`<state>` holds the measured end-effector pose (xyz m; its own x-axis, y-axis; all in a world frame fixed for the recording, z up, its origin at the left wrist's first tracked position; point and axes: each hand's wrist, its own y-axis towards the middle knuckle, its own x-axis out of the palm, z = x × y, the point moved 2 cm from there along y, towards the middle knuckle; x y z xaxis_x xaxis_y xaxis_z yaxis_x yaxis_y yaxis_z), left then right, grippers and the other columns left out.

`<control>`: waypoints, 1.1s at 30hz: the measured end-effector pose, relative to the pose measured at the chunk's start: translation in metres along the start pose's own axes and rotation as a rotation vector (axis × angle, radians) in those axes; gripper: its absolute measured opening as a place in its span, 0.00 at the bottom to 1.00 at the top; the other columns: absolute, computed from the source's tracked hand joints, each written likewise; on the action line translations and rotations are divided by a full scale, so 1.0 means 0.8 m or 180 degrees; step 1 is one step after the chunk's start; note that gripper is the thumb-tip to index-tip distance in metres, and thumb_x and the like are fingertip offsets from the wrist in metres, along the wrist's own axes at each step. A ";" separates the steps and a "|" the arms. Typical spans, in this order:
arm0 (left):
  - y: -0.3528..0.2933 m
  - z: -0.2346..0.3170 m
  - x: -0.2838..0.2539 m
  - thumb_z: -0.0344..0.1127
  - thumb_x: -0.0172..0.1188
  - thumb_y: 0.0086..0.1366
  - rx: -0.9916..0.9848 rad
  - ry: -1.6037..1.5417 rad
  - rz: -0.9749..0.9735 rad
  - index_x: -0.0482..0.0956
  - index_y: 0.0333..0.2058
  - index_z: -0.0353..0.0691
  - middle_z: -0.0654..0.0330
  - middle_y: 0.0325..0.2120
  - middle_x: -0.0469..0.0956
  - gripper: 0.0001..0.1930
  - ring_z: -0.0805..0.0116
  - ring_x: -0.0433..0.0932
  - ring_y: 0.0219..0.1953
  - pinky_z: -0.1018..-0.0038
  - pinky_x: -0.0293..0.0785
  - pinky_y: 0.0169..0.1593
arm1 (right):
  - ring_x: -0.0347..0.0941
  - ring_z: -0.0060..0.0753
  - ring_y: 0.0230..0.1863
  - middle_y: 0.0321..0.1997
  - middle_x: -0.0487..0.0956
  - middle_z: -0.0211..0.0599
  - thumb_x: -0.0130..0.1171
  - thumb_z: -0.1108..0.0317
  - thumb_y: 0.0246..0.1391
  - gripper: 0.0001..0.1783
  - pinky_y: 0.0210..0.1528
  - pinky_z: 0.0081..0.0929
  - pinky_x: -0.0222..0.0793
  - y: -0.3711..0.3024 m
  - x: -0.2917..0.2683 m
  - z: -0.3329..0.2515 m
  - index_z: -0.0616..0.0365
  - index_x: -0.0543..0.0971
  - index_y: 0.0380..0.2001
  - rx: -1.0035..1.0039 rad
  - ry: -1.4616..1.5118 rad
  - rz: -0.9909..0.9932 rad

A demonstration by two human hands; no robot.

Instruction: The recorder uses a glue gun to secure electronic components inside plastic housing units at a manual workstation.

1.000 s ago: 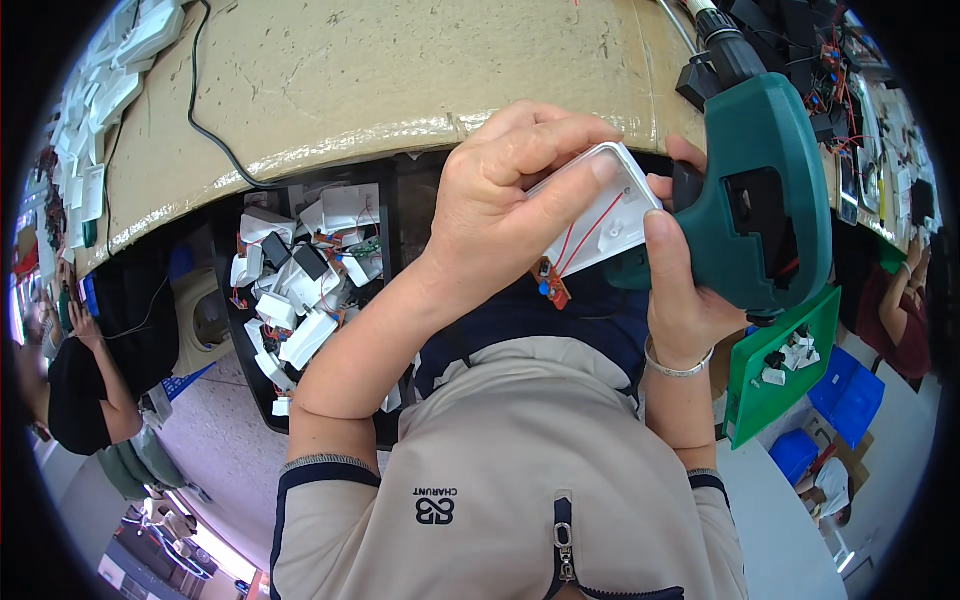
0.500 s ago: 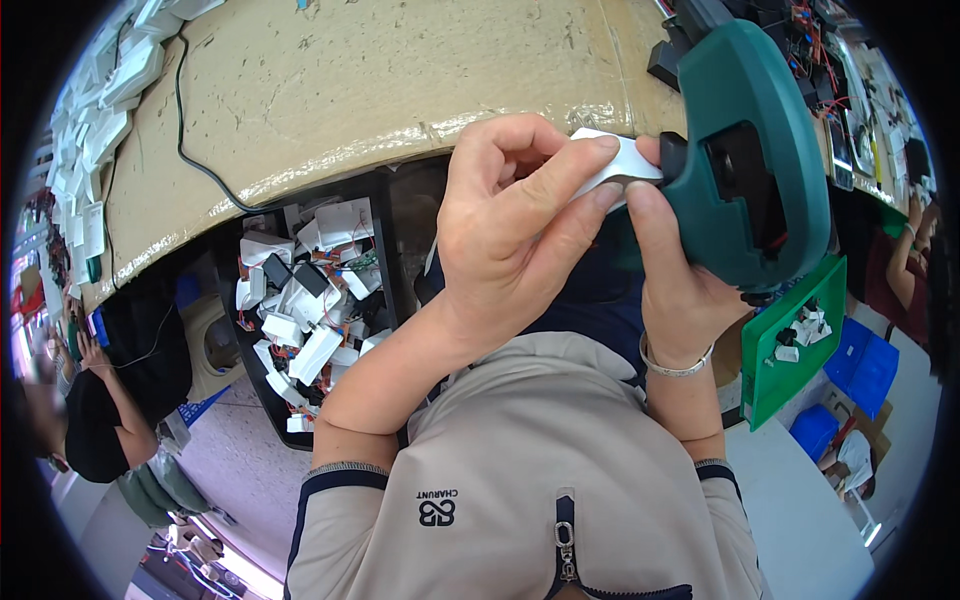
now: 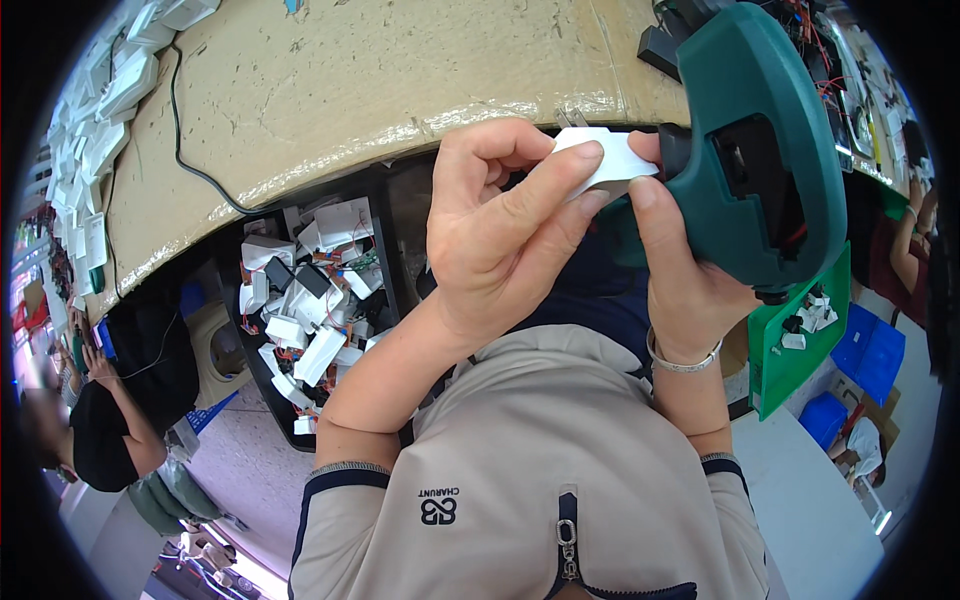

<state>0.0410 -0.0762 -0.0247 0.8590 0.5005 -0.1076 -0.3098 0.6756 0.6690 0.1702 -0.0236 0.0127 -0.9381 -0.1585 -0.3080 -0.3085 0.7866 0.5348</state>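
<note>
A white plug-in charger (image 3: 622,155) with two metal prongs is held over the table's near edge. My left hand (image 3: 505,215) pinches its left end between thumb and fingers. My right hand (image 3: 680,255) touches the opposite end with thumb and a fingertip. A dark green power tool (image 3: 720,75) with a black nose lies across my right hand, its nose beside the charger. The other right fingers are hidden behind this tool, so their hold on it cannot be made out.
A black crate (image 3: 392,255) of white casings and wired boards stands to the left below the table (image 3: 400,65). White casings (image 3: 110,100) pile up at far left, near a black cable (image 3: 180,130). A green bin (image 3: 775,360) sits at right. Other people work on both sides.
The charger has turned slightly, and its prongs now show. My left hand has shifted a little left; the green tool appears slightly farther right and higher.
</note>
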 end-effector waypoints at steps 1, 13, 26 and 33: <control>0.000 0.001 0.001 0.19 0.62 0.50 0.0003 -0.0005 0.0000 0.76 0.42 0.35 0.56 0.36 0.65 0.18 0.74 0.69 0.29 0.82 0.68 0.28 | 0.75 0.29 0.34 0.36 0.78 0.46 0.59 0.85 0.41 0.22 0.39 0.23 0.72 0.001 -0.001 0.000 0.69 0.69 0.43 -0.0002 -0.0005 0.0002; -0.009 0.009 0.004 0.23 0.61 0.53 -0.0722 -0.0154 0.0079 0.75 0.45 0.35 0.57 0.38 0.69 0.18 0.71 0.66 0.39 0.79 0.64 0.41 | 0.75 0.27 0.32 0.33 0.79 0.43 0.62 0.83 0.41 0.19 0.36 0.21 0.72 0.003 0.002 -0.001 0.69 0.71 0.40 0.0101 -0.0106 -0.0019; -0.010 0.005 0.007 0.18 0.60 0.52 -0.0628 -0.0173 0.0037 0.75 0.45 0.38 0.56 0.37 0.64 0.19 0.74 0.70 0.28 0.83 0.70 0.26 | 0.75 0.21 0.27 0.31 0.80 0.36 0.65 0.78 0.40 0.13 0.28 0.16 0.71 -0.003 0.006 0.010 0.65 0.76 0.33 0.0191 -0.0109 0.0195; -0.012 0.005 0.008 0.19 0.60 0.53 -0.0757 -0.0201 0.0047 0.76 0.44 0.38 0.57 0.36 0.65 0.18 0.74 0.70 0.29 0.82 0.69 0.28 | 0.74 0.23 0.31 0.32 0.79 0.36 0.62 0.81 0.42 0.12 0.34 0.18 0.70 -0.004 0.009 0.005 0.66 0.76 0.34 0.0525 0.0042 0.0095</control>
<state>0.0508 -0.0819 -0.0288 0.8751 0.4816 -0.0479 -0.4035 0.7806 0.4773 0.1652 -0.0247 0.0054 -0.9488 -0.1407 -0.2829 -0.2515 0.8782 0.4067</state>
